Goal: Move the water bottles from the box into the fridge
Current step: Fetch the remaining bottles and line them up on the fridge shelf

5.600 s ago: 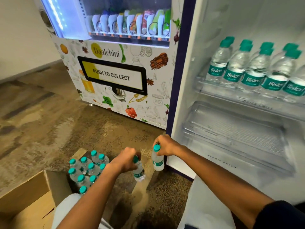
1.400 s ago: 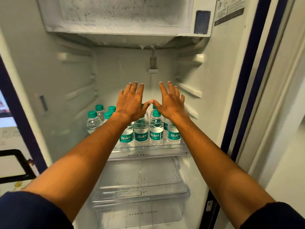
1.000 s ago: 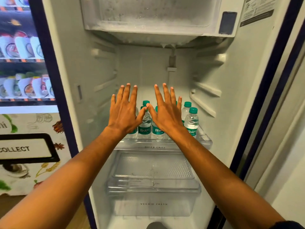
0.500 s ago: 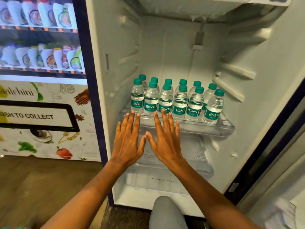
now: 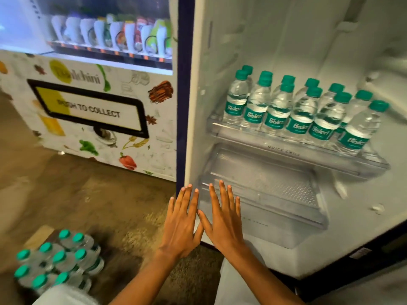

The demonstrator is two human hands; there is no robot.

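The head camera looks down at two bare hands held out flat, side by side, in front of an open fridge (image 5: 286, 40). The left hand (image 5: 182, 225) has its fingers straight and spread, and it holds nothing. The right hand (image 5: 224, 221) is the same, flat and empty, and its thumb tip meets the left thumb tip. Both hands hang in the air in front of the bottom edge of the fridge, near the clear drawer (image 5: 264, 194), touching nothing else. Higher up, on the clear shelf (image 5: 286, 150) marked QUICK CHILL, a bunch of Bisleri water bottles (image 5: 304, 111) with green caps stands upright in two rows, close together. More water bottles (image 5: 59, 263) with the same green caps stand packed together low on the left, on the floor side. A flap of the brown cardboard box (image 5: 37, 236) peeks out just behind them. To the left of the fridge stands a snack vending machine (image 5: 88, 106) with a sign that says PUSH TO COLLECT. The brown carpet (image 5: 88, 194) is blotchy.
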